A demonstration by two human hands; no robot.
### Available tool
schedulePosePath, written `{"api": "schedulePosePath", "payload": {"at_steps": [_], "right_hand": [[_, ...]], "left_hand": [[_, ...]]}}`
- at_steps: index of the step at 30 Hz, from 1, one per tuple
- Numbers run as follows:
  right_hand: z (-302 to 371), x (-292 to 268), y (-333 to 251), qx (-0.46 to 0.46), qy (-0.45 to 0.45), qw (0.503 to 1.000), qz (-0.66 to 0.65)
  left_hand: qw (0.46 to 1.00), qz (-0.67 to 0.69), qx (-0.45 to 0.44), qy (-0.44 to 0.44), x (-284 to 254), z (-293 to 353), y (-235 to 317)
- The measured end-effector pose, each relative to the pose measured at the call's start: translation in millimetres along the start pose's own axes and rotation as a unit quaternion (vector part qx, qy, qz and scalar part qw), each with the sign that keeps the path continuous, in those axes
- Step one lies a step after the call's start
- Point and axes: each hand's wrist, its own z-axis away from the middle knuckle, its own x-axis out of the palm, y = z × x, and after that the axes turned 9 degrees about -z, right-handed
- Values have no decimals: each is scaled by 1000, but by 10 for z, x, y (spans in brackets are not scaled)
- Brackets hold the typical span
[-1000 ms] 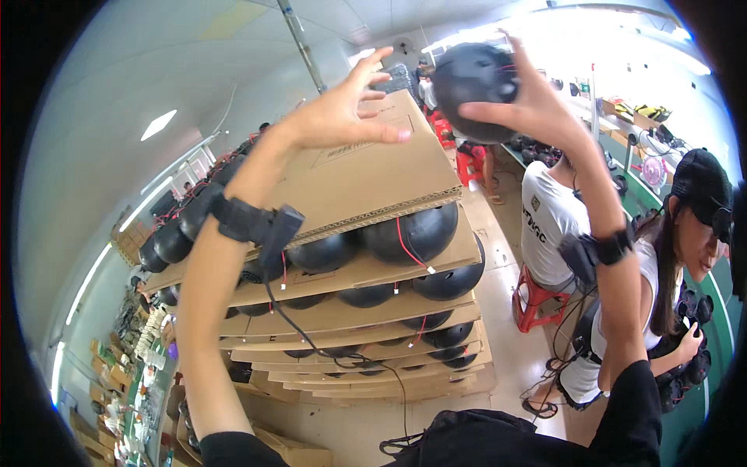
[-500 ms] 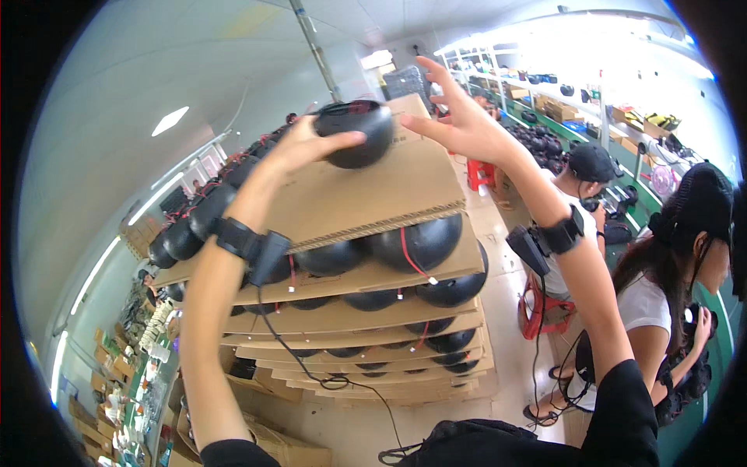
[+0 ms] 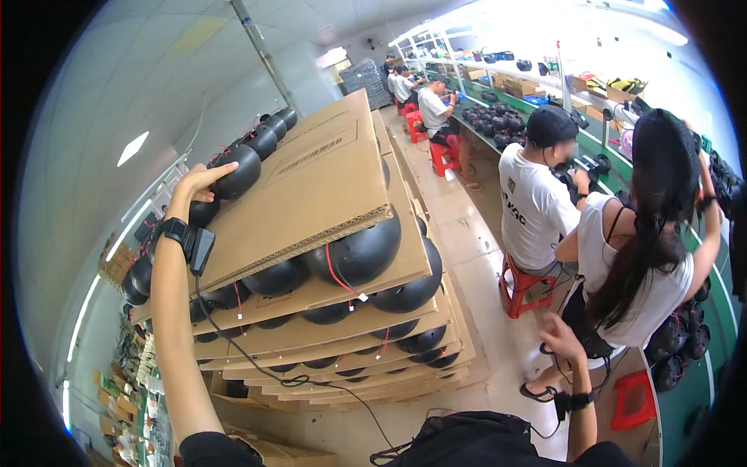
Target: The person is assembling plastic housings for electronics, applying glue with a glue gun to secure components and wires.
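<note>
Nearest, lower right: bare right hand (image 3: 562,340), fingers loosely bent; cannot tell whether pinching anything. Further out, left of frame: bare left hand (image 3: 189,187), thumb laid over the upper face of a glossy black ball-shaped casing (image 3: 240,176), other fingers bent against its near left side, bulk of the ball to the right of the fingers. Casing at upper left, along the left edge of a flat brown corrugated-cardboard sheet (image 3: 311,194), in line with similar black casings (image 3: 262,141). Beyond, at right: co-worker in white T-shirt (image 3: 529,204), beside green workbench (image 3: 689,424).
</note>
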Motion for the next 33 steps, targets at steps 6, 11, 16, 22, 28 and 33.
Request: {"api": "schedulePosePath", "payload": {"at_steps": [6,11,16,22,28,33], "right_hand": [[996,-227,1971,97,143,968,184],[1655,-379,2539,312,166,932,77],[2091,-535,3065,335,163,928,32],[2929,-527,3087,295,235,923,-76],[3700,-161,3085,419,184,889,-12],[4534,-10,2683,442,182,879,4]], "left_hand": [[955,-129,99,248,112,-220,-16],[988,51,148,11,112,-306,-181],[990,-12,138,11,16,2,-227],[945,115,292,88,-235,871,273],[719,-178,443,-504,394,3721,1126],[510,53,586,-627,4151,4189,837]]}}
